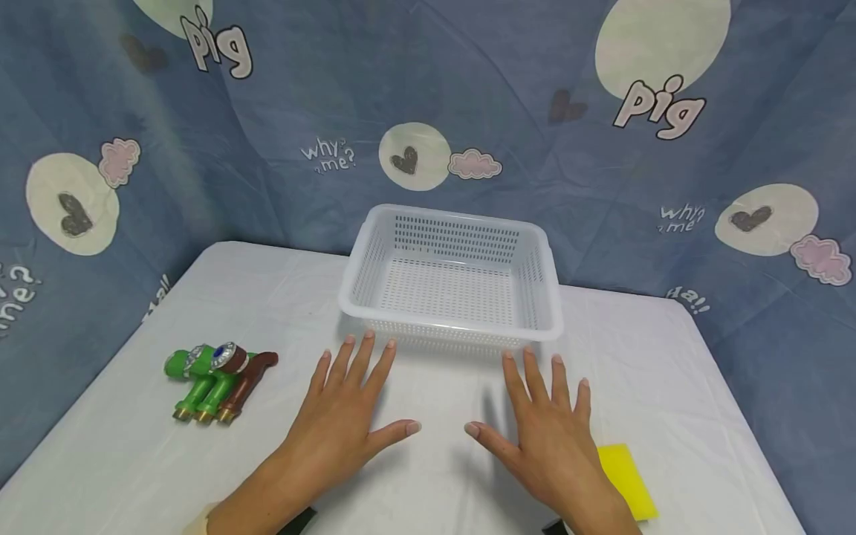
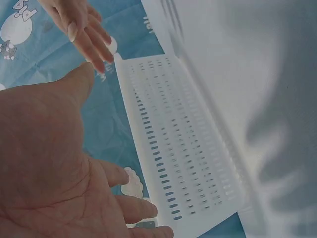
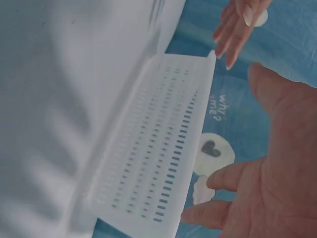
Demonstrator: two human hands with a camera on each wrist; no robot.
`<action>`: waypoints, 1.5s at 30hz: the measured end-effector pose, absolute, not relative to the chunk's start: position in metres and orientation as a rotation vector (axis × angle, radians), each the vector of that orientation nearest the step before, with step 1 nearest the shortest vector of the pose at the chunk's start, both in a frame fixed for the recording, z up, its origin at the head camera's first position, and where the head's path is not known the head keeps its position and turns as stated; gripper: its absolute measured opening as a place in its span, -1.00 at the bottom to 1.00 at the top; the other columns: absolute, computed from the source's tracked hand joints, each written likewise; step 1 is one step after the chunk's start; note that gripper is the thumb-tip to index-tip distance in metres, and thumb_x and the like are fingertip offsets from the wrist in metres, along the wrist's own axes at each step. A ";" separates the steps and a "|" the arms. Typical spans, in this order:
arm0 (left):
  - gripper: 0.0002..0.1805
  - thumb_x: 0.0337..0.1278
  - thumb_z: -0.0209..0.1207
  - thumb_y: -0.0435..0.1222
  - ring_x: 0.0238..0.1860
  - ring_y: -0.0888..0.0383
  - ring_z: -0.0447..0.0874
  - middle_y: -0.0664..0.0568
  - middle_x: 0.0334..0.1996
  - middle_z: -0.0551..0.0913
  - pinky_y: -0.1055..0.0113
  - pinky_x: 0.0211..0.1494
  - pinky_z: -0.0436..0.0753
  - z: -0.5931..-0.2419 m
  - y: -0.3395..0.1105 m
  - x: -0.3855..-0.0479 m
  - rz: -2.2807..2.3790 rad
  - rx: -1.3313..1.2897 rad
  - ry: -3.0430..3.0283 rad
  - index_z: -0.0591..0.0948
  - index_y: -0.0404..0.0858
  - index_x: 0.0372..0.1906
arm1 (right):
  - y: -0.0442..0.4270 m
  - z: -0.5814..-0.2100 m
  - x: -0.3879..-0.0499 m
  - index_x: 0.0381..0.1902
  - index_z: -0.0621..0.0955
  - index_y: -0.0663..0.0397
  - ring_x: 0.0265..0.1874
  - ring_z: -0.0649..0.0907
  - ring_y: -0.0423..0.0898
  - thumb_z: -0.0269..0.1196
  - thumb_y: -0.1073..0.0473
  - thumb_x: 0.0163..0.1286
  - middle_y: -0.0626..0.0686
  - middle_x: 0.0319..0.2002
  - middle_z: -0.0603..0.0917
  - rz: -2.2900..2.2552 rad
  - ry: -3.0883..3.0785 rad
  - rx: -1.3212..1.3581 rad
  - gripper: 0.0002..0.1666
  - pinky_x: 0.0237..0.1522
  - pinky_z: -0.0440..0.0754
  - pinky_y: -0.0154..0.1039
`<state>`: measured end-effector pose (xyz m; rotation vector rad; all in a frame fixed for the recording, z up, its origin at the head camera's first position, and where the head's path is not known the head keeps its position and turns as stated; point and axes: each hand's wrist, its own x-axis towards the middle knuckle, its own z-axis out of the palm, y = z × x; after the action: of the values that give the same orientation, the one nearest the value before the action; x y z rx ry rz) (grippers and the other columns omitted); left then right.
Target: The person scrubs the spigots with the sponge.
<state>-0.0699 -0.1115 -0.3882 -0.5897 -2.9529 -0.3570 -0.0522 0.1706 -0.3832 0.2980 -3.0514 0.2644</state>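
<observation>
Left hand (image 1: 341,427), right hand (image 1: 551,438): fingers splayed straight, near white basket (image 1: 455,325) at far edge of table (image 1: 689,386). Green-brown pipe piece (image 1: 224,384) lies toward left edge; yellow slab (image 1: 627,481) near right hand.

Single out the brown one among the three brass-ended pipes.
The rightmost pipe in the head view, nearest the left hand; the other two pipes are green.

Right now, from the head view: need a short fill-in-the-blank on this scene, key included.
1. The green-and-brown, pipe-shaped object with brass-coloured ends lies to the ____ of the white perforated plastic basket.
2. Beside the person's right hand lies a flat, four-sided ____ pad.
3. On the blue printed cloth, the largest word reads "____".
Missing words: left; yellow; pig.
</observation>
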 end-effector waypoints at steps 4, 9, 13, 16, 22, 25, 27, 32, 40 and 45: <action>0.15 0.23 0.09 0.48 0.62 -0.34 -0.04 -0.28 0.64 0.06 -0.35 0.58 -0.04 -0.385 -0.115 -0.071 -0.376 -0.566 -2.979 0.17 -0.20 0.67 | 0.173 -0.381 -0.052 0.69 0.14 -0.08 0.57 0.04 0.47 -0.02 -0.76 0.29 0.23 0.64 0.13 0.281 -3.066 0.262 0.29 0.40 -0.07 0.60; 0.18 0.14 0.31 0.37 0.60 -0.39 0.01 -0.34 0.61 0.12 -0.38 0.57 -0.02 -0.380 -0.127 -0.077 -0.318 -0.453 -3.010 0.18 -0.24 0.66 | 0.179 -0.374 -0.054 0.69 0.13 -0.07 0.55 0.05 0.51 0.09 -0.73 0.26 0.27 0.64 0.11 0.299 -3.122 0.174 0.31 0.34 -0.01 0.66; 0.21 0.04 0.44 0.29 0.57 -0.43 0.05 -0.39 0.58 0.16 -0.41 0.54 0.03 -0.376 -0.137 -0.080 -0.272 -0.385 -3.049 0.19 -0.26 0.64 | 0.189 -0.369 -0.054 0.70 0.11 -0.04 0.52 0.09 0.54 0.17 -0.67 0.27 0.32 0.61 0.14 0.314 -3.215 0.094 0.30 0.31 0.07 0.67; 0.16 0.02 0.48 0.25 0.52 -0.43 0.17 -0.42 0.52 0.27 -0.40 0.52 0.11 -0.373 -0.142 -0.081 -0.226 -0.362 -3.116 0.32 -0.34 0.57 | 0.197 -0.366 -0.055 0.68 0.15 0.02 0.47 0.24 0.52 0.26 -0.58 0.28 0.35 0.56 0.25 0.331 -3.264 0.067 0.28 0.24 0.31 0.59; -0.05 0.03 0.53 0.12 0.28 -0.43 0.49 -0.43 0.22 0.58 -0.43 0.45 0.20 -0.363 -0.162 -0.087 -0.027 -0.230 -3.244 0.53 -0.53 0.29 | 0.216 -0.364 -0.061 0.44 0.48 0.20 0.10 0.64 0.34 0.47 -0.37 0.22 0.27 0.26 0.61 0.277 -3.331 0.037 0.06 -0.14 0.68 0.30; -0.15 0.00 0.58 0.02 0.17 -0.46 0.53 -0.43 0.09 0.62 -0.47 0.39 0.24 -0.357 -0.180 -0.091 0.005 -0.173 -3.224 0.56 -0.54 0.19 | 0.228 -0.364 -0.063 0.31 0.58 0.23 0.01 0.68 0.29 0.51 -0.33 0.18 0.24 0.14 0.68 0.252 -3.381 0.002 -0.04 -0.17 0.68 0.27; -0.22 -0.04 0.60 -0.05 0.10 -0.46 0.56 -0.42 0.02 0.64 -0.48 0.31 0.30 -0.355 -0.190 -0.094 -0.016 -0.156 -3.204 0.58 -0.54 0.13 | 0.235 -0.365 -0.064 0.27 0.59 0.25 0.00 0.68 0.27 0.51 -0.33 0.17 0.24 0.10 0.69 0.257 -3.421 -0.038 -0.05 -0.15 0.68 0.27; -0.40 -0.07 0.59 -0.22 0.03 -0.42 0.55 -0.38 -0.08 0.65 -0.39 0.06 0.49 -0.356 -0.203 -0.101 -0.067 -0.176 -3.163 0.62 -0.51 0.00 | 0.250 -0.369 -0.066 0.27 0.59 0.29 -0.04 0.68 0.24 0.51 -0.34 0.16 0.30 0.07 0.69 0.272 -3.507 -0.189 -0.03 -0.15 0.67 0.27; -0.69 0.15 0.18 -0.56 0.17 -0.48 0.45 -0.43 0.07 0.62 -0.40 0.12 0.47 -0.365 -0.221 -0.109 -0.101 -0.179 -3.145 0.64 -0.48 0.02 | 0.255 -0.378 -0.070 -0.05 0.64 0.22 -0.44 0.54 0.03 0.55 -0.24 0.17 0.05 -0.38 0.60 0.213 -3.607 -0.317 -0.30 -0.39 0.55 -0.04; -0.70 0.33 0.18 -0.49 0.09 -0.48 0.47 -0.41 0.03 0.61 -0.41 0.09 0.49 -0.364 -0.238 -0.114 -0.144 -0.149 -3.217 0.62 -0.48 0.11 | 0.259 -0.379 -0.074 -0.09 0.62 0.23 -0.43 0.54 0.06 0.54 -0.16 0.20 0.06 -0.41 0.56 0.213 -3.629 -0.351 -0.38 -0.36 0.55 -0.03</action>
<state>-0.1136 -0.2379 -0.3639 -0.1491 -3.2169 -0.1435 -0.0744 0.2586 -0.3786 -0.3508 -3.6289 0.2127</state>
